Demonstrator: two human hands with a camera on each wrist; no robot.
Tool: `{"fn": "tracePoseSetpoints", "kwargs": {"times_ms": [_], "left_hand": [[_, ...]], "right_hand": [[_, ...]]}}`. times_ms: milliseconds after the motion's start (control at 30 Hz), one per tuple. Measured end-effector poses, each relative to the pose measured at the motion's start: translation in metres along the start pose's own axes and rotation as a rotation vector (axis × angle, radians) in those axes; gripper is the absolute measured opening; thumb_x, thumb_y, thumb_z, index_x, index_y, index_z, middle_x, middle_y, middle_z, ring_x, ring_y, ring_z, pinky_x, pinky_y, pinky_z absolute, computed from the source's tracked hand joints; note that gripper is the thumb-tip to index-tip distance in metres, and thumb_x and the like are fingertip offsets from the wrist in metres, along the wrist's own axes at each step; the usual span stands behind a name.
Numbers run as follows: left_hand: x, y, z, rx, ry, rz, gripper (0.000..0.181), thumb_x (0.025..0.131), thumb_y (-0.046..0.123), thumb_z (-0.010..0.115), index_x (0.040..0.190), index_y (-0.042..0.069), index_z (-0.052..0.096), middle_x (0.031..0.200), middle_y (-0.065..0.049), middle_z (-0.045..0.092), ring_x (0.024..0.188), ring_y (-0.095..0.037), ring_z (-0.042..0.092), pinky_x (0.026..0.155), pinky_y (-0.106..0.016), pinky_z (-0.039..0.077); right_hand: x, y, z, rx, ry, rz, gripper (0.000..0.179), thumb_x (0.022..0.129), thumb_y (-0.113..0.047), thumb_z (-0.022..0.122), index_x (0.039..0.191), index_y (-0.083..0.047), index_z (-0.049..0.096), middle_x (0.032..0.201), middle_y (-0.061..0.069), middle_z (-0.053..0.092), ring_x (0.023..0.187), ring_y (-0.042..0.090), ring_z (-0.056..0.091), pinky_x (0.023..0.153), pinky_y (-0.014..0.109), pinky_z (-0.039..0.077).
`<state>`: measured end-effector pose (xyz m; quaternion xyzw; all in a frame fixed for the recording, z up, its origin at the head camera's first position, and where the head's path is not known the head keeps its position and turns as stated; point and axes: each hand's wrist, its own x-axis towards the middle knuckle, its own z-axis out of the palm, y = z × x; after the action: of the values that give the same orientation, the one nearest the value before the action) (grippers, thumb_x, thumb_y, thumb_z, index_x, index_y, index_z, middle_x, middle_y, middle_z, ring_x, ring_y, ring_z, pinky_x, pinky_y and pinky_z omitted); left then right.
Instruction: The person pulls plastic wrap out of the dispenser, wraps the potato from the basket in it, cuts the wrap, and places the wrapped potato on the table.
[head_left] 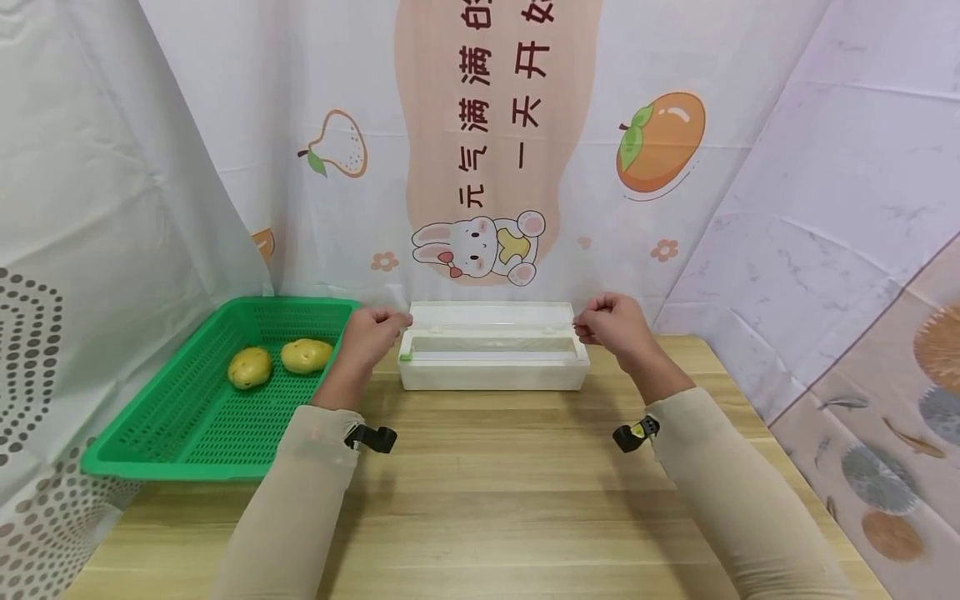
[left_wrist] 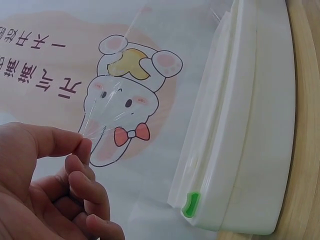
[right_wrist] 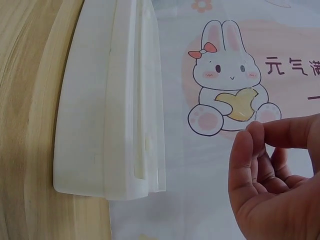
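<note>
A white cling film dispenser (head_left: 491, 377) sits at the far edge of the table, its lid (head_left: 491, 313) raised at the back. Its green cutter slide (left_wrist: 191, 205) is at the left end. My left hand (head_left: 369, 337), by the dispenser's left rear corner, pinches clear cling film (left_wrist: 102, 117) between thumb and forefinger. Creases in the film fan out from those fingertips. On the opposite side my right hand (head_left: 617, 327) pinches the film's other corner, its remaining fingers curled. The sheet stretches between both hands above the dispenser and is barely visible in the head view.
To the left, a green plastic basket (head_left: 172, 471) holds two potatoes, one potato (head_left: 250, 367) beside the other (head_left: 306, 355). A printed curtain (head_left: 337, 225) hangs right behind the dispenser. The wooden table (head_left: 487, 500) extends toward me between my forearms.
</note>
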<state>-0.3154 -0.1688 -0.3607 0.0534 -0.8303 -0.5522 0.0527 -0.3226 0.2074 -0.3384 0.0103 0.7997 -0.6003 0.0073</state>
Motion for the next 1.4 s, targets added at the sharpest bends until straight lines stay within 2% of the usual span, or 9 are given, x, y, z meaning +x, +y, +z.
{"fn": "tracePoseSetpoints", "kwargs": {"times_ms": [167,300,400,600,1000,1200,1400], "left_hand": [[-0.002,0.003,-0.001,0.002,0.004,0.008,0.033,0.087,0.039,0.065,0.074,0.009,0.064,0.075,-0.008,0.056,0.066,-0.02,0.046,0.054,-0.031,0.039],[-0.001,0.005,-0.002,-0.005,0.012,0.019,0.033,0.087,0.038,0.066,0.07,0.01,0.061,0.064,0.0,0.05,0.061,-0.019,0.043,0.051,-0.031,0.037],[-0.001,0.005,-0.002,-0.013,0.013,0.024,0.034,0.086,0.04,0.066,0.068,0.011,0.061,0.064,0.002,0.05,0.061,-0.017,0.043,0.051,-0.03,0.037],[-0.003,0.008,-0.004,-0.023,-0.001,0.029,0.037,0.086,0.041,0.066,0.065,0.011,0.058,0.059,0.002,0.048,0.057,-0.017,0.041,0.049,-0.03,0.035],[-0.003,0.015,-0.006,-0.026,-0.004,0.032,0.034,0.086,0.038,0.065,0.067,0.011,0.059,0.063,0.0,0.05,0.062,-0.018,0.043,0.052,-0.031,0.037],[-0.004,0.018,-0.007,-0.025,-0.003,0.023,0.034,0.086,0.041,0.065,0.07,0.011,0.06,0.068,-0.003,0.053,0.063,-0.018,0.044,0.053,-0.031,0.038],[-0.004,0.022,-0.008,-0.026,0.006,0.027,0.034,0.086,0.042,0.065,0.074,0.01,0.061,0.069,-0.001,0.053,0.068,-0.02,0.047,0.058,-0.033,0.041]], "right_hand": [[-0.001,-0.003,0.0,-0.007,0.005,0.007,0.017,0.089,-0.01,0.062,0.096,-0.001,0.05,0.093,0.016,0.062,0.083,0.026,0.066,0.075,0.038,0.057],[-0.002,-0.006,0.0,-0.015,0.018,0.006,0.016,0.089,-0.01,0.062,0.096,-0.002,0.05,0.092,0.015,0.061,0.081,0.025,0.066,0.074,0.037,0.057],[-0.002,-0.008,-0.001,-0.014,0.032,0.007,0.015,0.089,-0.01,0.062,0.095,-0.002,0.051,0.09,0.014,0.062,0.079,0.023,0.066,0.073,0.037,0.058],[-0.002,-0.011,-0.002,-0.003,0.038,0.01,0.015,0.088,-0.01,0.063,0.095,-0.003,0.052,0.089,0.012,0.062,0.084,0.03,0.066,0.073,0.036,0.057],[-0.003,-0.017,-0.005,-0.012,0.019,-0.029,0.014,0.089,-0.009,0.061,0.094,-0.002,0.049,0.091,0.015,0.062,0.075,0.019,0.066,0.075,0.038,0.057],[-0.004,-0.021,-0.006,-0.015,0.019,-0.041,0.016,0.089,-0.01,0.062,0.093,-0.002,0.049,0.089,0.015,0.063,0.074,0.02,0.066,0.069,0.033,0.058],[-0.006,-0.025,-0.006,-0.023,0.03,-0.05,0.015,0.089,-0.01,0.062,0.091,-0.003,0.049,0.087,0.013,0.063,0.077,0.023,0.066,0.071,0.036,0.058]]}}
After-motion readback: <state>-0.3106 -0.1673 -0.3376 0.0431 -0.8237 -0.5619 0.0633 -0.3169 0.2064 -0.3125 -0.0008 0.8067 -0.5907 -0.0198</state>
